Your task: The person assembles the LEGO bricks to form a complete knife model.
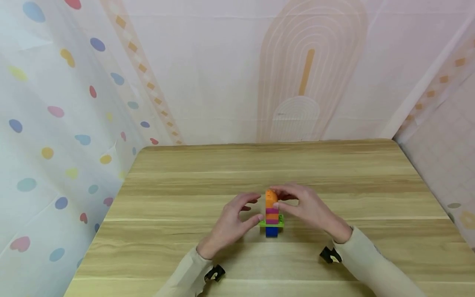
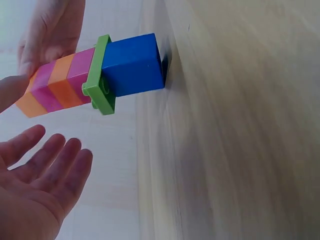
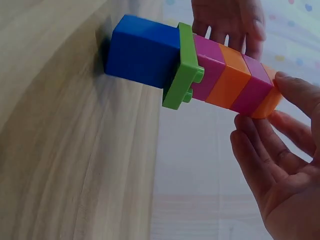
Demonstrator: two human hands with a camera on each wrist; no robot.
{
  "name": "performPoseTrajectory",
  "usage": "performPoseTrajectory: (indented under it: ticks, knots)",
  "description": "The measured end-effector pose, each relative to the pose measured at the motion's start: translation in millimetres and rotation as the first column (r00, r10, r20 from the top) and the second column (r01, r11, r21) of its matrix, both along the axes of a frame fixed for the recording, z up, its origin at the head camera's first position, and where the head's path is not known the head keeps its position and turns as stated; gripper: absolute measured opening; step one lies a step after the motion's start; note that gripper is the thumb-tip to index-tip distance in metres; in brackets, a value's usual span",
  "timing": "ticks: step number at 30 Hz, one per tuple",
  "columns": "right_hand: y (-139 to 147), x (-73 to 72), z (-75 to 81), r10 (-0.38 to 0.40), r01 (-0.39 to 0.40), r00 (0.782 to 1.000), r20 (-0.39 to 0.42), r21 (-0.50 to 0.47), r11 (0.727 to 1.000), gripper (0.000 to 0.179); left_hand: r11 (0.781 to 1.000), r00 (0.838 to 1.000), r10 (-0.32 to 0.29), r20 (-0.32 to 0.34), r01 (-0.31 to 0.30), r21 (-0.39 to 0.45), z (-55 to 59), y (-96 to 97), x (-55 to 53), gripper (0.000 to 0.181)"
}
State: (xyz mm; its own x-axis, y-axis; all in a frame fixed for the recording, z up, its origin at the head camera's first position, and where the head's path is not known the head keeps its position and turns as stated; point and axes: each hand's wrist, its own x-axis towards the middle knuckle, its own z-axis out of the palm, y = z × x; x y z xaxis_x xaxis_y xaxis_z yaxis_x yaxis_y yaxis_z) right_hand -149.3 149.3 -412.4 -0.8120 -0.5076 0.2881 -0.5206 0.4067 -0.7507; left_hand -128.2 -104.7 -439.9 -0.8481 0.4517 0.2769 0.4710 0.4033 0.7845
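Note:
A small tower of toy building bricks is upright on the table. Its base is a blue brick [image 2: 132, 65] with a flat green plate [image 3: 182, 67] on top, studs showing at the plate's edges. Above it alternate pink [image 3: 208, 68] and orange bricks, ending in a rounded orange brick [image 1: 270, 199]. My right hand [image 1: 308, 206] pinches that top brick between thumb [image 3: 300, 95] and fingers. To the tower's left, my left hand [image 1: 231, 222] is held with fingers spread and slightly bent, holding nothing. Its fingers [image 2: 55, 165] are apart from the bricks.
The wooden table [image 1: 185, 181] has light grain and rounded back corners. Behind it hangs a pale patterned curtain [image 1: 208, 74], with a dotted one [image 1: 55, 144] at the left. Dark wrist-camera pieces show at the left cuff [image 1: 214, 273] and right cuff [image 1: 330, 255].

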Motion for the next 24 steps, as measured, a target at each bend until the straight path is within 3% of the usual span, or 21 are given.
performPoseTrajectory:
  ticks: [4, 10, 15, 24]
  knots:
    - [-1.3, -10.5, 0.4, -0.034, 0.035, 0.997, 0.076, -0.006, 0.999, 0.040, 0.999, 0.999, 0.044, -0.022, -0.044, 0.024, -0.1, -6.5, -1.4, 0.046]
    - [-1.5, -27.2, -2.8, -0.070, 0.068, 0.990, 0.120, 0.015, 0.998, 0.039, 0.996, 0.996, 0.080, -0.031, -0.079, 0.037, -1.6, -18.3, -2.5, 0.043]
    - [-0.7, -40.4, -7.3, -0.118, 0.109, 0.975, 0.190, 0.061, 0.992, 0.044, 0.993, 0.992, 0.117, -0.044, -0.116, 0.029, -3.2, -28.5, -1.9, 0.042]
    - [-1.6, -60.8, -17.4, -0.121, 0.091, 0.961, 0.250, 0.128, 0.988, 0.046, 0.989, 0.988, 0.149, -0.038, -0.149, 0.000, -5.1, -38.6, -1.3, 0.041]
